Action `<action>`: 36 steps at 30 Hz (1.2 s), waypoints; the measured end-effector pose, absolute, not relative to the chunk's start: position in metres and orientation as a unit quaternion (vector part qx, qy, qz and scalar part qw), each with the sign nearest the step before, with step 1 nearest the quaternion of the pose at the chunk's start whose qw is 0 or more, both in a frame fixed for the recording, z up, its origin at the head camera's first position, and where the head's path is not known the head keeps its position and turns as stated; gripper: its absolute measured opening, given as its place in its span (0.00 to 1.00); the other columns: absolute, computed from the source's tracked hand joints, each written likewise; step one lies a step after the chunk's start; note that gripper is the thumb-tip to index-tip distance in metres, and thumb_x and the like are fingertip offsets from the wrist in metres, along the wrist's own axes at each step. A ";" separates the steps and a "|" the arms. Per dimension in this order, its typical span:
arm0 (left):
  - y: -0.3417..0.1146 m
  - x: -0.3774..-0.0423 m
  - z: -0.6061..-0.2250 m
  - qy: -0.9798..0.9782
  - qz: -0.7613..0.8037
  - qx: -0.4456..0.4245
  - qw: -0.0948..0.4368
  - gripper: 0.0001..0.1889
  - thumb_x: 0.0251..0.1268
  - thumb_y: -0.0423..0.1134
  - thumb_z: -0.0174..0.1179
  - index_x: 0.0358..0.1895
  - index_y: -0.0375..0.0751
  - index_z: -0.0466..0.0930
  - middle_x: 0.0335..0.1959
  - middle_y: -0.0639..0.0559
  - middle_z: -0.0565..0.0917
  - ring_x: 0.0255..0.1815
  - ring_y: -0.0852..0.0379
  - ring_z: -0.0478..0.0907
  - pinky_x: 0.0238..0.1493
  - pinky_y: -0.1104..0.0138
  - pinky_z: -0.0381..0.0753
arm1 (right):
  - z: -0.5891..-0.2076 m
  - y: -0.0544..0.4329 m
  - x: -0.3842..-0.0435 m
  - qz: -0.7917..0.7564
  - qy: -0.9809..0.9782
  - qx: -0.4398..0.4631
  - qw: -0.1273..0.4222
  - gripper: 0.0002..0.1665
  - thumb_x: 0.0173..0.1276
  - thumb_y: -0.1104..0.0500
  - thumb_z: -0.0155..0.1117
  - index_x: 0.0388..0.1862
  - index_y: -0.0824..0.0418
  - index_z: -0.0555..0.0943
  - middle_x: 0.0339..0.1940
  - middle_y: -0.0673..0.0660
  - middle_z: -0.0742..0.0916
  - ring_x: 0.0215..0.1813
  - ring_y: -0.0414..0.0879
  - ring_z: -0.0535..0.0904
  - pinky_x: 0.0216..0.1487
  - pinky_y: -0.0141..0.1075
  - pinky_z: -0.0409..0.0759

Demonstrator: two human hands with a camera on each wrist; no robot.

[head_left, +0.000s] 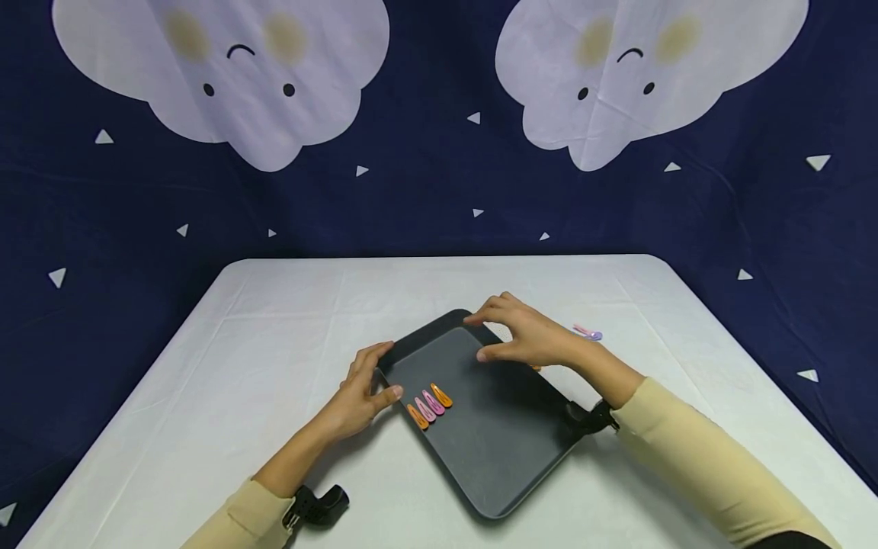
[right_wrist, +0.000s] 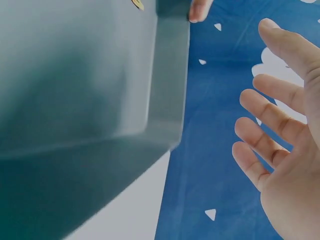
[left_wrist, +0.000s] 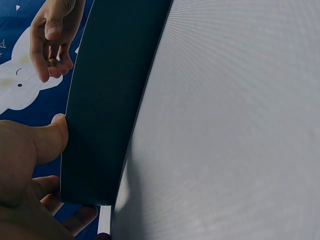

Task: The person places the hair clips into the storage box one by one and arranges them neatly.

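A dark grey baking tray [head_left: 501, 457] lies turned at an angle on the table. My left hand [head_left: 357, 396] holds it around the left corner, thumb on the rim and fingers along the outer wall; in the left wrist view the thumb [left_wrist: 59, 137] meets the tray's edge. Inside, near that side, several snap hair clips lie in a row: an orange one [head_left: 418, 417], two pink ones [head_left: 433, 402] and another orange one [head_left: 442, 395]. My right hand [head_left: 524, 333] hovers over the far right side, fingers spread and holding nothing, apart from the tray in the right wrist view.
Beyond the tray's right side, pink and purple hair clips [head_left: 588, 333] lie on the white-covered table [head_left: 288, 305]. An orange clip [head_left: 536, 367] shows partly under my right forearm. A dark blue cloth [head_left: 425, 206] with clouds hangs behind the table.
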State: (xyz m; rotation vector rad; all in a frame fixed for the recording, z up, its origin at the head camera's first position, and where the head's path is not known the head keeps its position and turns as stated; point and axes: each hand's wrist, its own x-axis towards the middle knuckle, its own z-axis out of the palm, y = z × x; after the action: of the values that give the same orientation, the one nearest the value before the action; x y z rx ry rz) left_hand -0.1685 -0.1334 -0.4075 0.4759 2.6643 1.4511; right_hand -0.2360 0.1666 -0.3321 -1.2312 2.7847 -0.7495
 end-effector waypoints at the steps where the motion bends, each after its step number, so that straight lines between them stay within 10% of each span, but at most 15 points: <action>1: -0.133 -0.169 -0.408 0.867 0.473 0.154 0.035 0.37 0.64 0.38 0.59 0.73 0.45 0.51 0.73 0.45 0.52 0.76 0.42 0.44 0.63 0.29 0.35 | -0.331 0.169 -0.236 -0.240 0.889 -0.390 0.001 0.32 0.56 0.45 0.70 0.61 0.50 0.76 0.52 0.48 0.80 0.54 0.42 0.68 0.57 0.43 0.71; 19: -0.134 -0.168 -0.408 0.866 0.475 0.154 0.037 0.37 0.63 0.38 0.60 0.73 0.45 0.51 0.73 0.45 0.52 0.76 0.42 0.44 0.64 0.30 0.37 | -0.338 0.226 -0.240 -0.258 0.902 -0.345 -0.030 0.30 0.57 0.47 0.70 0.58 0.53 0.77 0.51 0.47 0.81 0.51 0.43 0.70 0.66 0.53 0.64; 36: -0.134 -0.169 -0.408 0.866 0.474 0.155 0.036 0.37 0.64 0.38 0.60 0.73 0.44 0.51 0.73 0.45 0.51 0.76 0.41 0.43 0.63 0.29 0.34 | -0.373 0.259 -0.251 -0.228 0.924 -0.303 -0.041 0.27 0.57 0.53 0.71 0.56 0.58 0.80 0.49 0.55 0.82 0.52 0.47 0.71 0.51 0.45 0.72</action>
State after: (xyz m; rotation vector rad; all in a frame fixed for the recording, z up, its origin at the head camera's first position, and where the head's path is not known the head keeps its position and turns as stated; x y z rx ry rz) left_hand -0.1687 -0.1335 -0.4084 0.4770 2.6596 1.4559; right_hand -0.2506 0.2589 -0.3725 -0.9788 2.9811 -0.7356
